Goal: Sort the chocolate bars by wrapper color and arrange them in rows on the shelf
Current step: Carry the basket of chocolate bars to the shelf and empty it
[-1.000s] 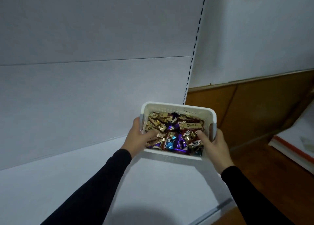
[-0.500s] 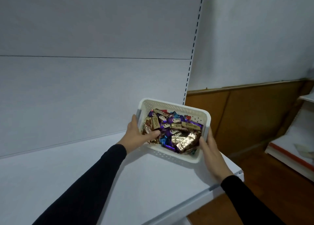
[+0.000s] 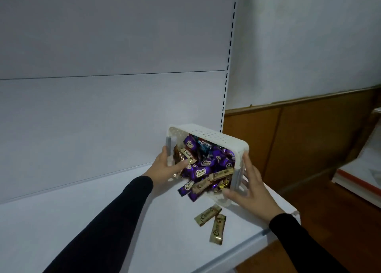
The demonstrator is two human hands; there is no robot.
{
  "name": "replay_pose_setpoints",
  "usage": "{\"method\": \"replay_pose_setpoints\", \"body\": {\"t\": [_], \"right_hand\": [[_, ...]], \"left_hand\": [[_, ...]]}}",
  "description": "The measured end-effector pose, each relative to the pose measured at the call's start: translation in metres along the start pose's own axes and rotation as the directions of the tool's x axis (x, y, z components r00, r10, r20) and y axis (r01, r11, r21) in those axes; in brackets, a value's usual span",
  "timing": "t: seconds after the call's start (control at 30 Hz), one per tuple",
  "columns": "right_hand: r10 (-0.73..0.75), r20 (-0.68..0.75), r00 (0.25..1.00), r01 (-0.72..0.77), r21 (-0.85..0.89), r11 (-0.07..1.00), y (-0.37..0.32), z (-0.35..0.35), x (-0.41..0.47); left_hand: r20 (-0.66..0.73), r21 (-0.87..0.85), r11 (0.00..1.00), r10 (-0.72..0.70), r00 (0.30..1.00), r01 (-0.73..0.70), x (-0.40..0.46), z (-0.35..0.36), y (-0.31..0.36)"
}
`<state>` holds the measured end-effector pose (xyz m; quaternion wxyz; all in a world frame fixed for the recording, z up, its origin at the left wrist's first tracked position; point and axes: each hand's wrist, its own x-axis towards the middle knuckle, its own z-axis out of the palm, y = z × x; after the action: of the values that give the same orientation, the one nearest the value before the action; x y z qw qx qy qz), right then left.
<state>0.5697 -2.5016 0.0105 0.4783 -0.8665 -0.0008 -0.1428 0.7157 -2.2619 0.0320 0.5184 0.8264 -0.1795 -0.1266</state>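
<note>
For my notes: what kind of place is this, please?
Probably a shop or stockroom. A white retail shelf has a slotted upright for adjustable brackets, and both hands tip a white basket of wrapped chocolate bars onto it.

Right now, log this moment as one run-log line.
step: tipping basket | left hand, right hand: gripping basket ends | two gold bars on shelf | sorting: not started

White shelf [image 3: 103, 221], two gold bars [image 3: 212, 223]
</note>
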Motion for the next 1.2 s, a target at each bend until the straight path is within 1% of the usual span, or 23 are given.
{"method": "replay_pose_setpoints", "body": {"t": [0.07,0.13,0.2,0.3,0.37,0.47,0.53,0.63,0.77,0.83,0.93,1.03,1.2], "right_hand": [[0.004,-0.024,1.000,-0.004,-0.014,1.000,-0.001,0.006,0.001],[0.000,-0.047,0.999,-0.001,-0.023,1.000,-0.006,0.012,0.002],[0.002,-0.055,0.998,-0.004,-0.036,0.999,-0.011,0.017,0.002],[0.005,-0.049,0.999,-0.007,-0.042,0.999,-0.016,0.018,-0.003],[0.002,-0.034,0.999,-0.005,-0.059,0.998,-0.017,0.018,-0.006],[0.010,-0.040,0.999,-0.013,-0.065,0.998,-0.024,0.021,-0.011],[0.007,-0.059,0.998,-0.011,-0.074,0.997,-0.028,0.026,-0.014],[-0.035,-0.078,0.996,0.026,-0.120,0.992,-0.034,0.030,-0.020],[-0.166,-0.056,0.985,0.142,-0.299,0.944,-0.046,0.044,-0.024],[-0.240,-0.028,0.970,0.211,-0.389,0.897,-0.052,0.051,-0.024],[-0.326,0.052,0.944,0.306,-0.508,0.805,-0.058,0.055,-0.019],[-0.341,0.119,0.932,0.341,-0.600,0.723,-0.063,0.060,-0.014],[-0.339,0.117,0.934,0.333,-0.632,0.700,-0.064,0.056,-0.013]], "left_hand": [[-0.014,0.166,0.985,-0.041,0.999,0.042,-0.012,-0.008,-0.013],[-0.046,0.255,0.965,-0.054,0.997,0.064,-0.029,-0.017,-0.031],[-0.043,0.361,0.930,-0.062,0.997,0.073,-0.051,-0.025,-0.043],[0.009,0.487,0.873,0.012,1.000,-0.014,-0.080,-0.026,-0.057],[0.024,0.580,0.815,-0.013,1.000,-0.004,-0.096,-0.026,-0.062],[-0.021,0.720,0.693,-0.047,0.999,0.048,-0.116,-0.028,-0.065],[-0.055,0.743,0.664,-0.059,0.997,0.080,-0.128,-0.031,-0.066],[-0.090,0.738,0.665,-0.076,0.993,0.118,-0.145,-0.026,-0.064],[-0.169,0.649,0.748,-0.038,0.985,0.140,-0.154,-0.025,-0.065],[-0.185,0.629,0.762,-0.043,0.982,0.152,-0.155,-0.027,-0.067],[-0.171,0.695,0.700,-0.058,0.984,0.163,-0.155,-0.029,-0.071],[-0.173,0.755,0.628,-0.085,0.981,0.188,-0.157,-0.033,-0.073],[-0.182,0.744,0.642,-0.072,0.981,0.186,-0.158,-0.038,-0.076]]}}
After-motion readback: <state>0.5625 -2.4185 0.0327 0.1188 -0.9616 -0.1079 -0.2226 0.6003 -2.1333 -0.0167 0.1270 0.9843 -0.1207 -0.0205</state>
